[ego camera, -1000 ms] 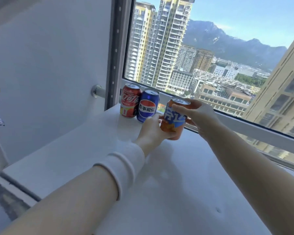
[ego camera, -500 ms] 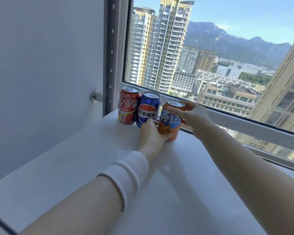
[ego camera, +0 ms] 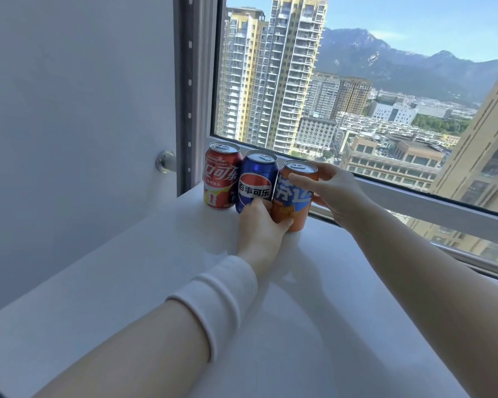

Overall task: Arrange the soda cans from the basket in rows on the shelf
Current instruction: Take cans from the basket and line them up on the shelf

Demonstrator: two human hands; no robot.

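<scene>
Three cans stand upright in a row at the back of the white shelf point(ego camera: 144, 282), by the window. A red cola can point(ego camera: 220, 175) is leftmost, a blue cola can point(ego camera: 256, 179) sits in the middle, and an orange can point(ego camera: 292, 196) stands on the right, touching the blue one. My right hand point(ego camera: 332, 191) grips the orange can near its top. My left hand point(ego camera: 259, 231) holds the lower part of the orange can from the front, its fingers partly covering the base of the blue can. No basket is in view.
A white wall point(ego camera: 69, 110) closes the shelf's left side, with a small metal knob point(ego camera: 165, 161) near the cans. The grey window frame point(ego camera: 414, 202) runs along the back right edge of the shelf.
The orange can has slid left until it meets the blue can, with both hands still on it. The view has shifted right and closer.
</scene>
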